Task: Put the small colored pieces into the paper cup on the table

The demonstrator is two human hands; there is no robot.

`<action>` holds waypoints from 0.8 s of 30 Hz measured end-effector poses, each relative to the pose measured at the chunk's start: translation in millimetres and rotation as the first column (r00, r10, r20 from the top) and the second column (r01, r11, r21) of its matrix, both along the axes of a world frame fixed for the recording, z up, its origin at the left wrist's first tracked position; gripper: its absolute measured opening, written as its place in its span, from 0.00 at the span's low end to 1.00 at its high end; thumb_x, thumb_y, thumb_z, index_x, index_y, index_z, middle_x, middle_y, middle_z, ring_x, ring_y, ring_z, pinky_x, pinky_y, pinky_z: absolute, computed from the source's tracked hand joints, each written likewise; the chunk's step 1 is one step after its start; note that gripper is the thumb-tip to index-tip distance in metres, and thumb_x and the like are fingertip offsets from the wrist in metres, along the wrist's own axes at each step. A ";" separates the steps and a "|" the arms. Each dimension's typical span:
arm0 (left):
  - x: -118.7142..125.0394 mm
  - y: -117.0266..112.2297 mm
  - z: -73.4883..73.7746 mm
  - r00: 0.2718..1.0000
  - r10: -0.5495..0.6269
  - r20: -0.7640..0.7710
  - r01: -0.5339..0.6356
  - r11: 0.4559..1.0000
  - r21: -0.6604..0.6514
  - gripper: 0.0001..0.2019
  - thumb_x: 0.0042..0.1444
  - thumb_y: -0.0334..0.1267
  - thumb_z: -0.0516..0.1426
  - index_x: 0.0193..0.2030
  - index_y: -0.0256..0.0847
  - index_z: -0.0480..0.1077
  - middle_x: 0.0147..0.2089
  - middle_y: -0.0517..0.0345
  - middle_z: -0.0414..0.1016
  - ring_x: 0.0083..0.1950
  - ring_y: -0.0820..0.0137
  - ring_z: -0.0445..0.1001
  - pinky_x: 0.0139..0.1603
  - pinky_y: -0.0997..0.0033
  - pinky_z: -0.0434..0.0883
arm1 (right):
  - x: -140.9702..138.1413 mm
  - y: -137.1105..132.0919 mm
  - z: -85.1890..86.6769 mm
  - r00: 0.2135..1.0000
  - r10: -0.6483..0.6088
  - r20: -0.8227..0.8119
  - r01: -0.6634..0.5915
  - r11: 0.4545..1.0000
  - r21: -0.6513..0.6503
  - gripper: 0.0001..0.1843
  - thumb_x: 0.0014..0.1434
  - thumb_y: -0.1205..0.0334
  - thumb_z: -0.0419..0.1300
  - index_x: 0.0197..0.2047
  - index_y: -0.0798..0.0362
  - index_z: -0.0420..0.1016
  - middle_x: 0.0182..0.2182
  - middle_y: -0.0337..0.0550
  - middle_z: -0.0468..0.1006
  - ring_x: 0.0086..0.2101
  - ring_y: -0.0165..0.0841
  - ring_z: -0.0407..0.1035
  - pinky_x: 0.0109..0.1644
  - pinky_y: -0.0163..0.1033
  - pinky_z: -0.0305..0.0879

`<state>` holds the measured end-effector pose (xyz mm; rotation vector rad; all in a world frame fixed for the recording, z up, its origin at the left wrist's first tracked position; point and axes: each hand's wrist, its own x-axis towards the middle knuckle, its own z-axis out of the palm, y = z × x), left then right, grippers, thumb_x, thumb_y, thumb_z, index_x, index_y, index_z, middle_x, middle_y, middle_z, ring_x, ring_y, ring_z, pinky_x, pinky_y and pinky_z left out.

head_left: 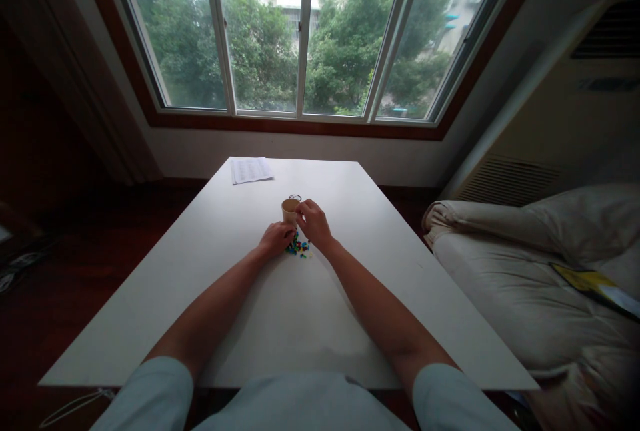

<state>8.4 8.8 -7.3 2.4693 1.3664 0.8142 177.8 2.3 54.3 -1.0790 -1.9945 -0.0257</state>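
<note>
So the little cup [289, 213] is upright near the middle of the surface [360, 324], and the pile of small coloured pieces [301, 247] sits loose just on the near side of it. The right hand [311, 219] is up at the cup's rim with its fingers bunched close together; can't tell if there's a piece between them. The left hand [277, 239] is low and curled at the left edge of the pile, and I can't tell what it's holding either.

My worry: the cup looks light, so a knuckle catching the rim could tip it. A careless sweep by the left hand might scatter pieces too, and a fumbled pinch could drop one outside the cup.

The surface is white and smooth-looking, so strays might skid. A dark loop [295, 197] lies just behind the cup, and some printed sheets [251, 171] sit at the far left corner. Past that there's a wide window [300, 37] with trees outside, a pale couch [520, 284] on the right and dark reddish floor [45, 331] on the left.
</note>
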 end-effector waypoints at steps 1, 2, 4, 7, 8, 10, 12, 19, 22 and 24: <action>0.2 0.1 -0.3 1.000 0.007 -0.010 -0.006 1.000 0.018 0.10 0.60 0.36 0.55 0.39 0.43 0.79 0.39 0.54 0.79 0.42 0.68 0.75 0.48 0.69 0.69 | -1.1 -0.4 0.1 1.000 0.006 -0.006 -0.006 1.000 -0.004 0.06 0.59 0.70 0.55 0.36 0.52 0.72 0.36 0.44 0.70 0.39 0.35 0.64 0.46 0.39 0.63; 0.4 0.3 -0.7 1.000 0.013 -0.022 -0.012 0.999 0.044 0.10 0.60 0.36 0.55 0.38 0.43 0.79 0.39 0.55 0.79 0.41 0.68 0.75 0.47 0.69 0.69 | -2.2 -0.8 0.2 1.000 0.012 -0.010 -0.012 1.000 -0.007 0.05 0.60 0.70 0.56 0.36 0.52 0.71 0.36 0.44 0.70 0.39 0.35 0.64 0.45 0.39 0.63; 0.5 0.6 -1.6 0.999 0.021 -0.041 -0.018 0.996 0.082 0.10 0.59 0.35 0.55 0.38 0.44 0.78 0.38 0.56 0.79 0.40 0.68 0.75 0.46 0.70 0.70 | -4.2 -1.3 -0.2 1.000 0.023 -0.018 -0.023 1.000 -0.010 0.04 0.60 0.69 0.57 0.35 0.52 0.71 0.35 0.43 0.70 0.38 0.35 0.64 0.44 0.39 0.63; 0.2 0.7 -2.1 0.998 0.018 -0.056 -0.012 0.995 0.101 0.10 0.59 0.35 0.55 0.38 0.44 0.78 0.37 0.56 0.79 0.39 0.69 0.74 0.45 0.70 0.69 | -6.8 -0.7 -2.4 0.999 0.037 -0.033 -0.038 0.999 -0.012 0.04 0.61 0.68 0.57 0.33 0.51 0.71 0.35 0.42 0.70 0.38 0.35 0.64 0.43 0.39 0.62; 0.0 0.6 -2.0 0.998 0.015 -0.060 -0.008 0.995 0.103 0.10 0.59 0.35 0.54 0.38 0.44 0.78 0.37 0.56 0.79 0.39 0.69 0.74 0.45 0.70 0.69 | -7.5 0.0 -3.6 0.998 0.041 -0.037 -0.042 0.999 -0.012 0.04 0.61 0.68 0.57 0.33 0.51 0.70 0.35 0.42 0.70 0.38 0.35 0.63 0.43 0.39 0.62; -0.3 0.6 -2.0 0.998 0.015 -0.064 -0.009 0.995 0.099 0.10 0.60 0.35 0.54 0.38 0.43 0.78 0.37 0.56 0.79 0.39 0.69 0.74 0.44 0.70 0.69 | -8.5 1.8 -6.2 0.998 0.048 -0.039 -0.049 0.999 -0.011 0.04 0.61 0.68 0.58 0.33 0.51 0.70 0.34 0.42 0.70 0.38 0.34 0.64 0.43 0.38 0.62; -0.7 0.7 -2.2 0.998 0.016 -0.064 -0.010 0.996 0.090 0.10 0.60 0.36 0.54 0.39 0.43 0.78 0.38 0.56 0.79 0.40 0.68 0.74 0.45 0.70 0.69 | -9.1 3.6 -8.3 0.998 0.048 -0.038 -0.048 0.999 -0.010 0.04 0.61 0.68 0.58 0.34 0.51 0.71 0.35 0.42 0.70 0.38 0.34 0.64 0.44 0.38 0.62; -1.0 -0.2 -2.2 0.999 0.026 -0.036 -0.024 0.998 0.062 0.10 0.60 0.36 0.54 0.38 0.43 0.78 0.37 0.55 0.78 0.39 0.68 0.73 0.46 0.69 0.69 | -10.3 2.8 -9.0 1.000 0.024 0.002 -0.024 0.999 -0.032 0.05 0.63 0.66 0.57 0.35 0.51 0.71 0.36 0.43 0.71 0.40 0.35 0.65 0.46 0.38 0.62; -0.9 -1.0 -0.5 0.999 0.021 -0.040 -0.019 0.999 0.051 0.10 0.60 0.36 0.54 0.38 0.43 0.79 0.37 0.55 0.78 0.39 0.68 0.74 0.46 0.70 0.69 | -10.1 2.9 -10.1 1.000 0.022 0.005 -0.022 0.999 -0.026 0.05 0.64 0.67 0.56 0.35 0.52 0.71 0.36 0.43 0.71 0.40 0.35 0.65 0.46 0.39 0.63; -0.9 -1.1 0.0 0.999 0.019 -0.041 -0.017 0.999 0.045 0.11 0.59 0.36 0.54 0.39 0.44 0.79 0.38 0.55 0.79 0.40 0.69 0.74 0.46 0.70 0.69 | -9.5 4.3 -12.2 1.000 0.022 0.010 -0.022 0.999 -0.027 0.05 0.64 0.67 0.56 0.35 0.52 0.72 0.37 0.43 0.71 0.40 0.35 0.65 0.46 0.38 0.63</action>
